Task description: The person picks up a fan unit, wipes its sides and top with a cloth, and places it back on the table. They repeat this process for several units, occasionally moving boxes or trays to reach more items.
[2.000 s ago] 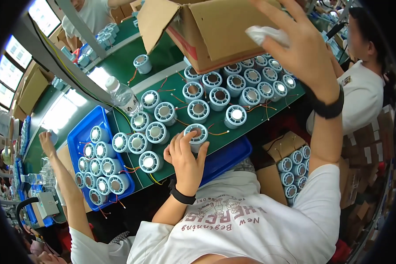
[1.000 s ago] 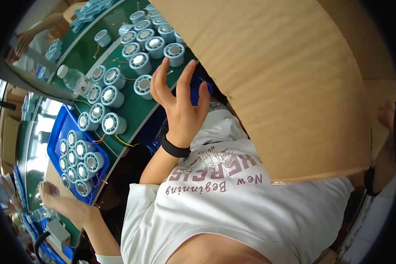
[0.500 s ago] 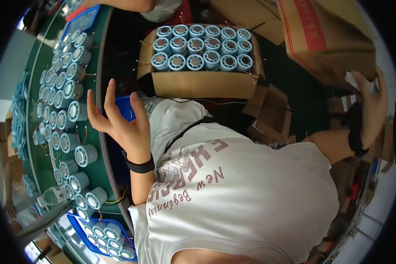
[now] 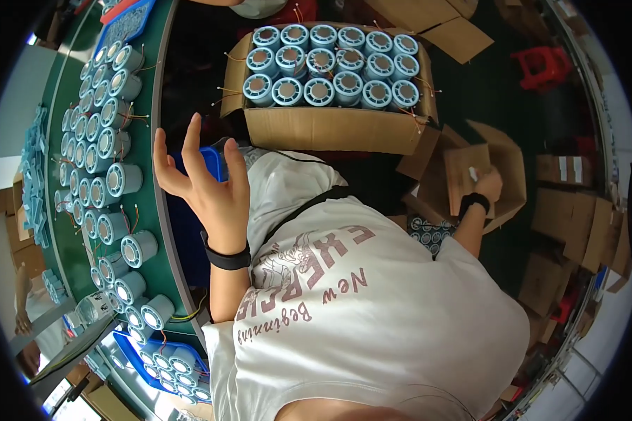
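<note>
Brown coil-filled carton point(image 4: 330, 130) — floor, ahead

A single wide fisheye view from a camera worn on the person's head, looking steeply down over their own white T-shirt point(image 4: 372, 309). It is twisted to the right, so the green worktop point(image 4: 151, 203) curves along the left edge and the floor with cardboard boxes point(image 4: 330, 126) fills the top and right

A long green workbench point(image 4: 163, 231) borders a dark floor point(image 4: 498, 91) with a red stool point(image 4: 541, 67).
</note>
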